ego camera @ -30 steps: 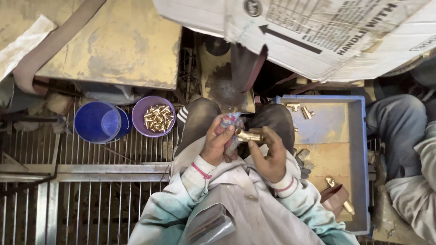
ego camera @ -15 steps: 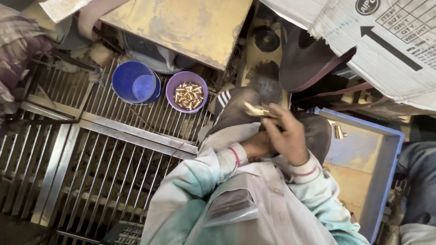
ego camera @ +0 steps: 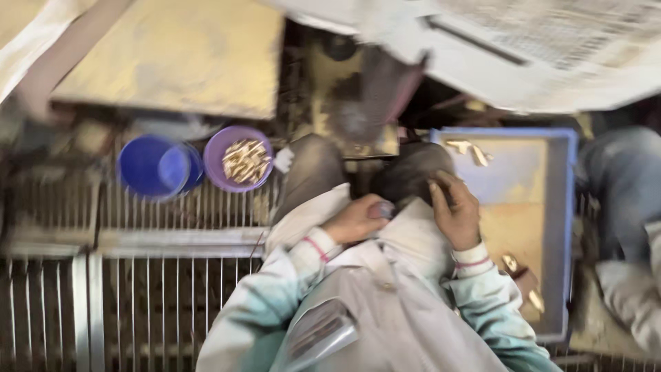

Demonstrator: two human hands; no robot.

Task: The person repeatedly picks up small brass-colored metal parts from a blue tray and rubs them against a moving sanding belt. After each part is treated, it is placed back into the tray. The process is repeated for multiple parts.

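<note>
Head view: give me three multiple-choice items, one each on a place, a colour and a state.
1. Where do the small brass pieces sit, left of the knees?
A. purple bowl
B. blue bucket
C. floor grating

2. What colour is the tray by the right hand?
A. red
B. blue
C. green

3. What does the blue bucket hold?
A. brass pieces
B. paper
C. nothing visible

Answers: 1 A, the pieces fill the purple bowl. 2 B, the tray beside the right hand has blue walls. 3 C, the blue bucket shows only its blue inside.
</note>
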